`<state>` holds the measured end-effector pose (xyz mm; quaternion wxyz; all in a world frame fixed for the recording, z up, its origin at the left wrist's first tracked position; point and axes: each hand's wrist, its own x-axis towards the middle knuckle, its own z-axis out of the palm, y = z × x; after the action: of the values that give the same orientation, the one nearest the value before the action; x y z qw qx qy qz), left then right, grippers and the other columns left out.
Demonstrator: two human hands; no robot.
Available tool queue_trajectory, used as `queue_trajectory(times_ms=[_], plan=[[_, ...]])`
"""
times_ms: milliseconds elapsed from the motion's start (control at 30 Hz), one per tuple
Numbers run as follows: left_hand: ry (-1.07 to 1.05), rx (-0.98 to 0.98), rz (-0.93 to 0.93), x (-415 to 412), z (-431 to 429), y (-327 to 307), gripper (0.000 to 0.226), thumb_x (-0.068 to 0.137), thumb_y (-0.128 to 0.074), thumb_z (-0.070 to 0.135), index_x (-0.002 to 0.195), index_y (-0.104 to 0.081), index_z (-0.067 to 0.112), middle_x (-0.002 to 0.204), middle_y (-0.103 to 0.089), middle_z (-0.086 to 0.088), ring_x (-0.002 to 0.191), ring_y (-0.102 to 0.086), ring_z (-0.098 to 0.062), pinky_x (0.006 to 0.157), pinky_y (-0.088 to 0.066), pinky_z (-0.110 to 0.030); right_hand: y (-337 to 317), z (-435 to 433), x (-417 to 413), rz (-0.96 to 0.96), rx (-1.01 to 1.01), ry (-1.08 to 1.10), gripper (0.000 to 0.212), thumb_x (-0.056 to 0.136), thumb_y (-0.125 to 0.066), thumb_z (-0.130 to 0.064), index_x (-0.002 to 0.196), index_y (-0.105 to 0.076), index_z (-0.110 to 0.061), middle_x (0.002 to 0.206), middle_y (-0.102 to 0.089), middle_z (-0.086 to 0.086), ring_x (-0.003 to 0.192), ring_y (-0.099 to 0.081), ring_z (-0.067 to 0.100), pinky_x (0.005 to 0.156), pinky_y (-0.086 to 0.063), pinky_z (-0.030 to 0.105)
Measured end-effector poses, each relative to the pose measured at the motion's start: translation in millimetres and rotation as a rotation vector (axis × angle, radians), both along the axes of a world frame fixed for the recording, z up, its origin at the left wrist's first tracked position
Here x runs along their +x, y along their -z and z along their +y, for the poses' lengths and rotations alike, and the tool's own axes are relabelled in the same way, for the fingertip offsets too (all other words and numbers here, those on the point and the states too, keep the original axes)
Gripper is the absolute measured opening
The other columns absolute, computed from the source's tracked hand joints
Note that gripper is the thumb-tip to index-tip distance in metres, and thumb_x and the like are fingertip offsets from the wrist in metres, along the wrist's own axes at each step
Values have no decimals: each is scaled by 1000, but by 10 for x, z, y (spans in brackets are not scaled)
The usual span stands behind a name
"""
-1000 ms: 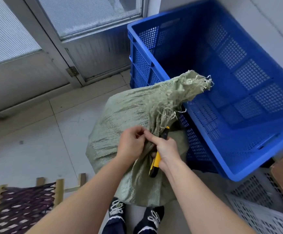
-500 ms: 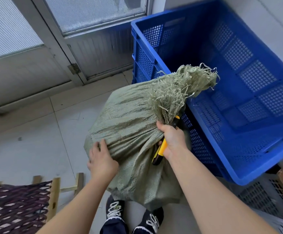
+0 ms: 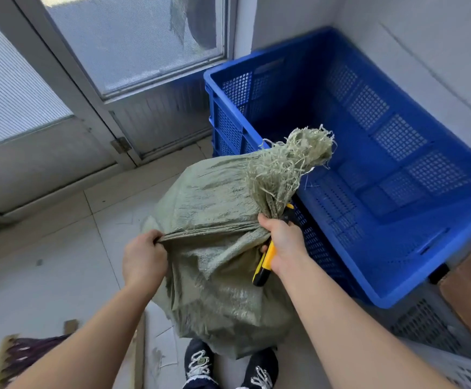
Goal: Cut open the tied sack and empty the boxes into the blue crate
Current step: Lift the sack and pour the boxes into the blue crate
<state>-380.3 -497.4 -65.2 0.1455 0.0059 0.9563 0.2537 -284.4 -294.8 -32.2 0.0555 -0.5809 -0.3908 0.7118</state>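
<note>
Gripping woven sack (image 3: pixel 214 248), just beside blue crate (image 3: pixel 397 296): side fold in left hand (image 3: pixel 143 259), tied neck plus yellow knife (image 3: pixel 265 265) in right hand (image 3: pixel 283 242). Likely soft, bulky, slippery; best taken at neck.

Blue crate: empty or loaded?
Empty, as far as shown: the blue crate has a bare mesh floor and walls, no boxes. The sack, neck gripped by the right hand, hides its near side.

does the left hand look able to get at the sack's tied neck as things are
Probably yes: the left hand pinches a fold of the sack near the tied neck, nothing lies between, though the right hand grips it with the knife.
</note>
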Motion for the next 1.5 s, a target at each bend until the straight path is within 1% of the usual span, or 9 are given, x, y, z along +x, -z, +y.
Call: queue_trajectory(times_ms=[267, 400, 600, 767, 933, 1067, 1333, 1433, 1500], plan=[[67, -1, 113, -367, 142, -705, 29, 82, -45, 0, 95, -68, 11, 99, -69, -15, 94, -57, -35, 70, -36, -30, -451, 62, -113, 6, 9, 42, 38, 80, -77, -18, 114, -60, -12, 103, -60, 3, 71, -50, 18, 51, -37, 29], [86, 12, 171, -523, 158, -1027, 28, 80, -46, 0, 92, -68, 12, 99, -68, -17, 95, -57, -37, 71, -37, -31, -662, 59, -242, 41, 0, 52, 28, 81, -75, -15, 105, -61, -13, 94, -59, 2, 71, -49, 17, 51, -36, 29], [128, 39, 225, -656, 87, -1350, 26, 78, -46, -1, 88, -68, 11, 97, -69, -15, 94, -58, -36, 76, -44, -36, -827, -27, -313, 23, 24, 30, 17, 79, -76, -15, 90, -63, -18, 97, -64, 2, 79, -54, 20, 54, -38, 30], [134, 65, 280, -799, 86, -1634, 30, 80, -44, -1, 95, -68, 10, 104, -68, -13, 99, -58, -35, 79, -44, -37, -1053, -71, -422, 54, -10, 35, 16, 81, -75, -12, 92, -64, -16, 99, -64, 5, 79, -52, 22, 51, -36, 28], [108, 65, 308, -952, 60, -1907, 35, 79, -42, -1, 101, -67, 9, 107, -67, -15, 102, -57, -36, 82, -44, -38, -1309, -169, -544, 119, -24, 34, 27, 82, -73, -10, 107, -63, -11, 110, -66, 7, 95, -58, 25, 60, -38, 31], [92, 102, 325, -1046, 34, -2110, 33, 80, -41, 0, 100, -66, 9, 103, -66, -16, 99, -56, -36, 83, -43, -39, -1563, -200, -640, 160, -20, 33, 34, 82, -73, -11, 114, -61, -9, 103, -64, 4, 93, -56, 24, 58, -38, 31], [155, 225, 387, -1046, 332, -2449, 32, 81, -41, 0, 100, -66, 6, 102, -66, -16, 96, -57, -35, 80, -42, -37, -1956, 100, -575, 174, 75, 117, 20, 81, -76, -16, 86, -56, -19, 96, -61, 3, 88, -56, 24, 63, -42, 33], [186, 281, 409, -1032, 560, -2642, 34, 81, -41, -2, 103, -66, 5, 104, -66, -16, 99, -57, -34, 82, -41, -37, -2091, 281, -542, 193, 64, 153, 18, 82, -74, -12, 91, -58, -16, 101, -64, 7, 91, -59, 26, 67, -44, 35], [227, 305, 419, -1034, 765, -2773, 34, 82, -41, -2, 106, -65, 4, 106, -65, -16, 101, -56, -34, 84, -41, -36, -2129, 417, -505, 194, 53, 179, 24, 82, -74, -13, 102, -61, -13, 104, -64, 7, 88, -58, 26, 60, -43, 33]])
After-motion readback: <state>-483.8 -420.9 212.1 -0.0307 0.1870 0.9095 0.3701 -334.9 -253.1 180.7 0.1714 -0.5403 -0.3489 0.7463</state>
